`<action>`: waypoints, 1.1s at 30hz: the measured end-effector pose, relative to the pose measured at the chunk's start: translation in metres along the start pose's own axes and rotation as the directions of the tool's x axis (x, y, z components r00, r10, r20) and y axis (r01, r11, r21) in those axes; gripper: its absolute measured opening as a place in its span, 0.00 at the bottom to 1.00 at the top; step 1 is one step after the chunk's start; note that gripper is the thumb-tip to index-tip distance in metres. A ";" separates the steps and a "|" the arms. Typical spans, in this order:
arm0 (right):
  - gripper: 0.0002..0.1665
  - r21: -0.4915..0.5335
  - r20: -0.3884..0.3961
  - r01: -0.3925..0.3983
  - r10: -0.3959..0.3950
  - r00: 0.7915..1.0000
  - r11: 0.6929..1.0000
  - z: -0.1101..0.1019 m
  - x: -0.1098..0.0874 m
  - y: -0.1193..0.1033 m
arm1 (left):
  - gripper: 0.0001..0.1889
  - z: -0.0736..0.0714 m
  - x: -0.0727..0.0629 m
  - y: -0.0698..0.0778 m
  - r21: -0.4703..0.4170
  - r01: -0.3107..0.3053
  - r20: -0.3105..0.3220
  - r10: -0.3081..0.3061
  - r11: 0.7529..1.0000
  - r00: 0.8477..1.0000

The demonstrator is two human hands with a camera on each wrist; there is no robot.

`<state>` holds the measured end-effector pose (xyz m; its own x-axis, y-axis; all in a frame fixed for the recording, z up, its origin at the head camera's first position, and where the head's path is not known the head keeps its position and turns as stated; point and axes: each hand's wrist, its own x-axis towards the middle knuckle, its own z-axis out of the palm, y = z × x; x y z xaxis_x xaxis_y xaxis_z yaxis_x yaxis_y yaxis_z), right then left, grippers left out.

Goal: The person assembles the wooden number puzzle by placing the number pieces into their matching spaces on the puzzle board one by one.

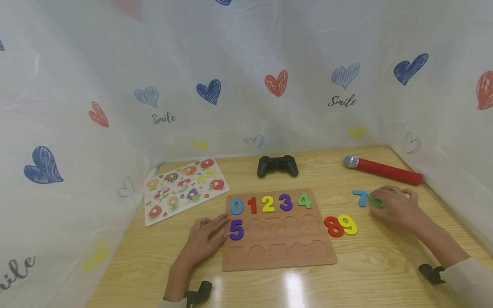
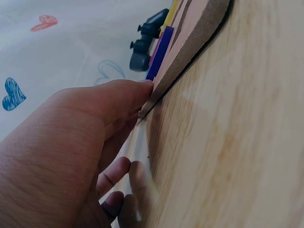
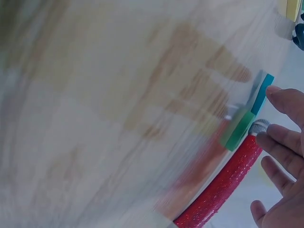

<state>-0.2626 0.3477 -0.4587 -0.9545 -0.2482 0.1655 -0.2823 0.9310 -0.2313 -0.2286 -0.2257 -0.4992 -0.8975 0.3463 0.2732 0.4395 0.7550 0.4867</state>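
A brown wooden number board (image 1: 279, 266) holds pieces 0 to 4 in its top row. The purple 5 (image 1: 236, 230) sits at the left of the second row. My left hand (image 1: 202, 239) touches the board's left edge with thumb and index finger, beside the 5. Over on the right, my right hand (image 1: 398, 207) hovers above a green number piece (image 3: 238, 132), partly covering it in the head view. Its fingers are spread, with the thumb near the blue 7 (image 1: 360, 198). The red 8 (image 1: 334, 226) and yellow 9 (image 1: 348, 224) touch each other by the board's right edge.
A fruit puzzle board (image 1: 181, 205) lies tilted at the back left. Behind the number board is a black game controller (image 1: 277, 166). A red microphone (image 1: 389, 170) lies at the back right. Heart-printed sheeting (image 1: 246, 111) surrounds the wooden table (image 1: 366, 278).
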 end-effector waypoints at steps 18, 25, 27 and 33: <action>0.37 -0.006 0.041 -0.026 0.027 0.999 1.000 0.003 0.007 0.022 | 0.25 -0.001 0.001 0.001 -0.032 0.022 0.013 -0.022 0.999 1.000; 0.34 0.002 0.073 -0.025 0.025 0.997 1.000 0.000 0.010 0.026 | 0.25 -0.002 0.002 0.002 -0.023 0.005 0.025 -0.005 1.000 1.000; 0.33 0.006 0.088 -0.031 0.031 0.996 0.999 0.000 0.011 0.027 | 0.25 -0.002 0.002 0.002 -0.023 0.004 0.029 -0.003 1.000 1.000; 0.32 0.023 0.098 -0.030 0.028 0.995 0.999 0.001 0.013 0.026 | 0.25 -0.003 0.001 0.002 -0.024 0.005 0.017 -0.005 1.000 1.000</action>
<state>-0.2821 0.3685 -0.4641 -0.9669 -0.2469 0.0646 -0.2552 0.9318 -0.2580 -0.2287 -0.2258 -0.4954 -0.9000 0.3521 0.2568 0.4356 0.7433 0.5076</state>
